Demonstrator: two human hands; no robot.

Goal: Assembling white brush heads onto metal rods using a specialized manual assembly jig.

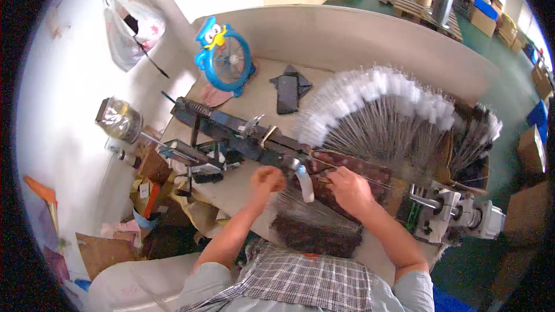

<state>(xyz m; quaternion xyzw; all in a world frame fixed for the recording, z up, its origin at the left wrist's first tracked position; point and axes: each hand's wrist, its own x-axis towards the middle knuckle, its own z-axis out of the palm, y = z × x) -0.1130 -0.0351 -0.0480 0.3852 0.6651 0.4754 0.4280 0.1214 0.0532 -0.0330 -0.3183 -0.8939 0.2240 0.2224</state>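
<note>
My left hand (267, 179) is curled in front of a long dark metal fixture (225, 126), left of a white tapered piece (305, 186). Its fingers look closed, though blur hides whatever they may hold. On the other side of the white piece, my right hand (348, 189) pinches near the fixture's right end, over a dark reddish board (376, 176). Something thin seems to be at its fingertips, too small to name. A fan of thin wire brushes (376, 101) with white bristle ends lies beyond the board. Near my lap is a dark bristly bundle (315, 234) with thin wires.
A blue fan (228, 60) with a duck figure and a dark phone (287, 95) stand at the table's back. To the right sits a metal motor unit (457, 214). A lamp-like jar (119, 120) juts in at left. A low panel (347, 32) borders the table.
</note>
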